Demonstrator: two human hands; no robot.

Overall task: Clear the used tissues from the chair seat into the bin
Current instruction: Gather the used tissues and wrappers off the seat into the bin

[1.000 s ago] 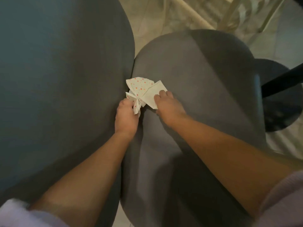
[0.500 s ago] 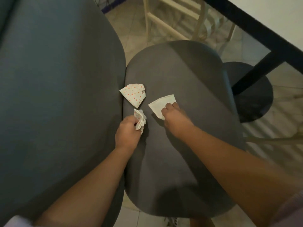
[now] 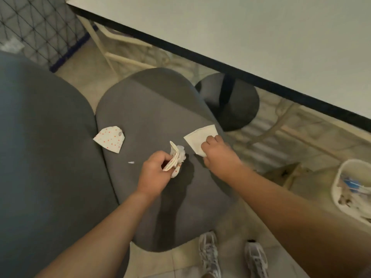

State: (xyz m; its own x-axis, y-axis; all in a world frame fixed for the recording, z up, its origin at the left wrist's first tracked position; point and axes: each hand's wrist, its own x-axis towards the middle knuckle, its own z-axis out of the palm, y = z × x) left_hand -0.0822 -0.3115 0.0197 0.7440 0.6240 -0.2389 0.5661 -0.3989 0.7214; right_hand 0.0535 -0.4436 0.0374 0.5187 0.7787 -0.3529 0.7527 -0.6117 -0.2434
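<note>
Grey upholstered chair seat (image 3: 152, 117) with three used tissues. The left hand (image 3: 154, 173) is closed around a crumpled, orange-dotted white tissue wad (image 3: 176, 157); the right hand (image 3: 217, 152) pinches a plain white folded tissue (image 3: 197, 137) at the seat's right edge. A flat orange-dotted tissue (image 3: 109, 139) lies loose near the seat's left edge. A white round bin (image 3: 341, 177), apparently holding rubbish, stands on the floor, far right.

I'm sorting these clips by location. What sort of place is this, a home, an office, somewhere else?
Probably a cafe or casual eatery, though a home dining area is possible. A white table on a black pedestal base stands by a grey padded chair seat, with a full bin nearby on tiled floor.
</note>
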